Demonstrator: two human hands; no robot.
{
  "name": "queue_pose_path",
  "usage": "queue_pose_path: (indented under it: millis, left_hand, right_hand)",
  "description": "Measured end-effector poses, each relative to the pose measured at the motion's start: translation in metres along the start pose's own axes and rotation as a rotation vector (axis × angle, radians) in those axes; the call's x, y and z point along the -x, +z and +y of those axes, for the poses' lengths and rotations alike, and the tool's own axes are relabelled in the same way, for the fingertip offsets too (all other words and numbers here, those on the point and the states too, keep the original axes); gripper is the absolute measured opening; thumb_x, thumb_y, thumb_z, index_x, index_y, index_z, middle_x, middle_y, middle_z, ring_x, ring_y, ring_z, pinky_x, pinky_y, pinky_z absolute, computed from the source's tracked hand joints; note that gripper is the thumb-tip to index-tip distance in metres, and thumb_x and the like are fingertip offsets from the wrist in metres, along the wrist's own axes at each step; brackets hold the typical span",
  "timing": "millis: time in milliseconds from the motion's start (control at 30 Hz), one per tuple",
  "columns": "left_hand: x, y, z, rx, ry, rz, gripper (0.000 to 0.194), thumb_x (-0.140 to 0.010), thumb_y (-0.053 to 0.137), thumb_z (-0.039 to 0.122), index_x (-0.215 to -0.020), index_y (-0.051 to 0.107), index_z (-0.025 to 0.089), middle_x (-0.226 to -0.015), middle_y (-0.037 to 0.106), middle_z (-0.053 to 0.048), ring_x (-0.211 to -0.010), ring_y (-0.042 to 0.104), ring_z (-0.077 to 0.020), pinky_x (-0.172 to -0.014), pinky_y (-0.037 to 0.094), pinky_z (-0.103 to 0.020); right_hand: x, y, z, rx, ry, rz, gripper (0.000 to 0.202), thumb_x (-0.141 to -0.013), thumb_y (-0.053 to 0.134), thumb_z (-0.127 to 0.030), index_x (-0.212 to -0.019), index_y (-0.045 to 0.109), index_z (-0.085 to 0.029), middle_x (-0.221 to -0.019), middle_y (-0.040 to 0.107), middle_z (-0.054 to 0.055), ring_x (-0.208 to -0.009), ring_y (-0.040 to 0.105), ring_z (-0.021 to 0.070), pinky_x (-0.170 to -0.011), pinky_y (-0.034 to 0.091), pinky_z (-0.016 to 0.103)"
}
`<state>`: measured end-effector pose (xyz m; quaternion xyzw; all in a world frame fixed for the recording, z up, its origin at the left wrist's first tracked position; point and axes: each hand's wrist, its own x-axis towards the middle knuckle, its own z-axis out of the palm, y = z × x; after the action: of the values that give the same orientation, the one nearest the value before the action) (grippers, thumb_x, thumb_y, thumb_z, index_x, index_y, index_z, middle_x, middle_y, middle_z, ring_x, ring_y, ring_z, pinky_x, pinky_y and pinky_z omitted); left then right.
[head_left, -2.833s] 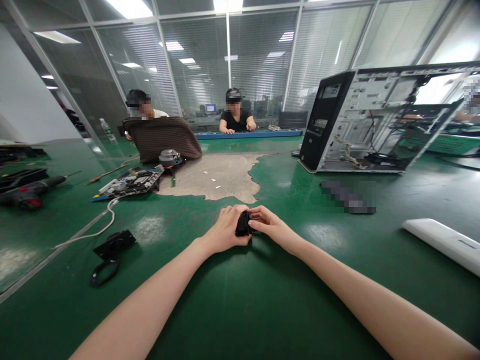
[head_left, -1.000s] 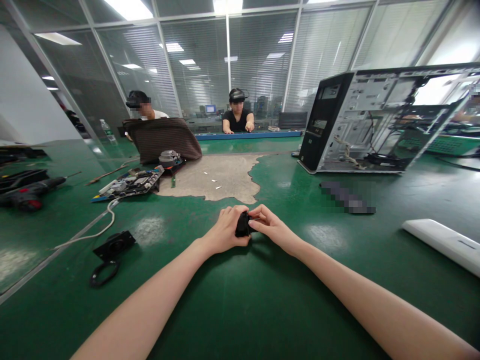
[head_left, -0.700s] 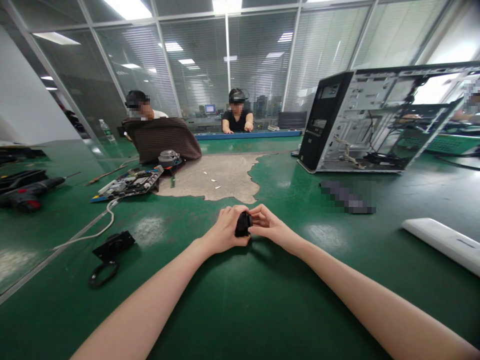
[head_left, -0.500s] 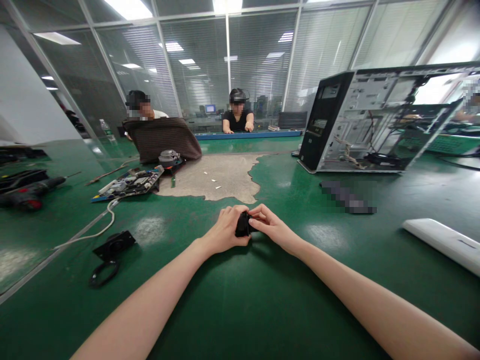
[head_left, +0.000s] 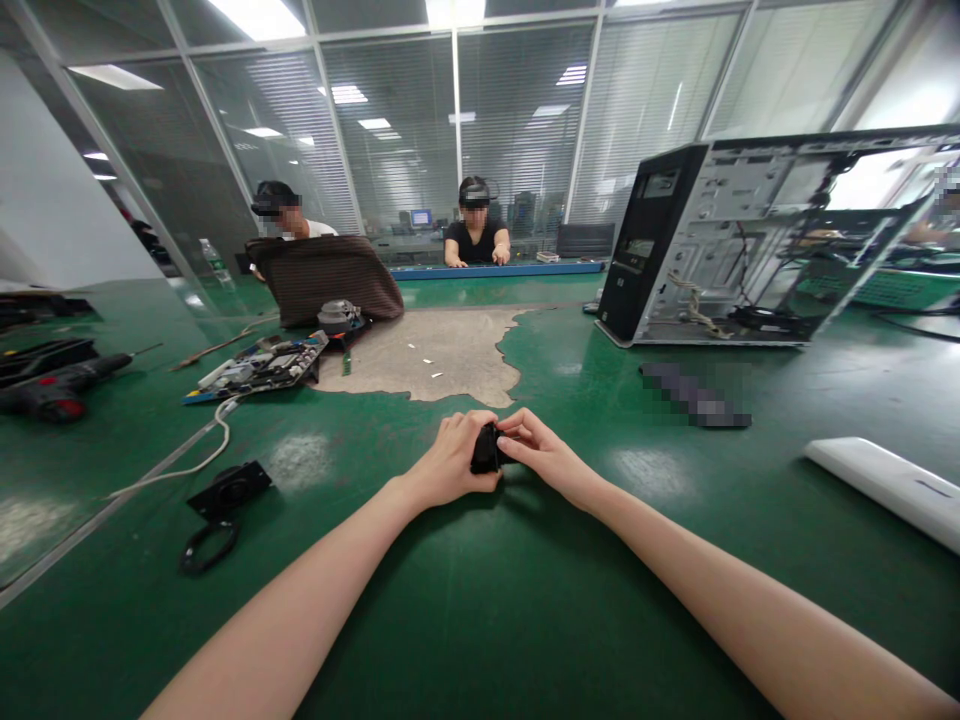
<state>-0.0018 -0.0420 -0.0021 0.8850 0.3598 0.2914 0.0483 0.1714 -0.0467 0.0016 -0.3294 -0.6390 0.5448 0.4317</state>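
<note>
Black part [head_left: 484,450], held low over the green desk [head_left: 465,620] or on it; impossible to tell which. Wrapped by the left fingers [head_left: 472,425] around its left and far sides, thumb below at the near corner: clasped. Touched at its right end by the tips of the bent right fingers [head_left: 529,428]; pinching or only resting there, impossible to say. Small, boxy, dark all over, with a flat face toward the camera; finer detail lost in shadow and behind skin.

Just beyond, a ragged pale patch [head_left: 450,345] in the green surface, scattered with white scraps. Well off to the left, a black square piece [head_left: 229,488] with a round middle, and just beside it a black ring [head_left: 208,545]. Farther back, a circuit board [head_left: 259,367] and a brown ribbed bag [head_left: 322,275]. To the right, a white slab [head_left: 870,475] and an opened computer case [head_left: 649,235], standing upright. At the far side, a person in black [head_left: 477,242], both arms forward.
</note>
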Motion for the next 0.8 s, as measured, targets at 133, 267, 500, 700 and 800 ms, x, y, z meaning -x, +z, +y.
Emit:
queue_pose_path:
  millis: [133,267,500,700,800]
  left_hand:
    - [-0.0002,0.0008,-0.0007,-0.003,0.005,0.010,0.060,-0.064,0.062,0.025,-0.115,0.030,0.022,-0.103,0.047,-0.005,-0.093,0.045,-0.0234,-0.083,0.034,-0.037]
    - [-0.0001,0.0008,-0.0009,-0.011,0.005,0.004,0.061,-0.063,0.062,0.024,-0.115,0.030,0.022,-0.102,0.047,-0.005,-0.091,0.045,-0.0229,-0.082,0.033,-0.037]
    - [0.0001,0.0001,0.0001,-0.008,0.002,0.000,0.060,-0.064,0.062,0.024,-0.114,0.030,0.022,-0.103,0.046,-0.005,-0.092,0.045,-0.0227,-0.083,0.034,-0.037]
    - [-0.0004,0.0005,-0.0003,-0.014,0.004,0.005,0.060,-0.064,0.062,0.024,-0.114,0.030,0.022,-0.103,0.047,-0.005,-0.092,0.045,-0.0229,-0.083,0.033,-0.037]
    - [-0.0003,0.0004,-0.0006,-0.011,0.003,-0.002,0.059,-0.064,0.061,0.024,-0.114,0.030,0.022,-0.103,0.047,-0.005,-0.092,0.045,-0.0227,-0.083,0.033,-0.037]
  right_hand:
    - [-0.0019,-0.0005,0.0034,0.040,0.020,0.001,0.024,-0.075,0.055,-0.030,-0.096,0.045,-0.021,-0.088,0.057,0.001,-0.084,0.056,0.0146,-0.081,0.041,0.033]
    - [0.0001,-0.0005,-0.0016,0.014,0.033,-0.036,0.029,-0.070,0.061,-0.025,-0.094,0.045,-0.022,-0.091,0.057,0.001,-0.086,0.056,0.0150,-0.082,0.041,0.034]
    - [-0.0005,-0.0009,0.0017,0.011,-0.009,-0.003,0.018,-0.075,0.057,-0.029,-0.087,0.046,-0.021,-0.088,0.058,0.000,-0.085,0.056,0.0144,-0.083,0.040,0.034]
    - [-0.0016,-0.0014,0.0025,0.071,0.033,-0.006,0.025,-0.076,0.056,-0.026,-0.098,0.046,-0.021,-0.090,0.058,0.001,-0.083,0.057,0.0153,-0.080,0.043,0.034]
    - [0.0006,-0.0009,-0.0020,0.052,0.043,-0.029,0.028,-0.071,0.059,-0.022,-0.096,0.046,-0.021,-0.088,0.058,0.000,-0.084,0.057,0.0150,-0.078,0.044,0.033]
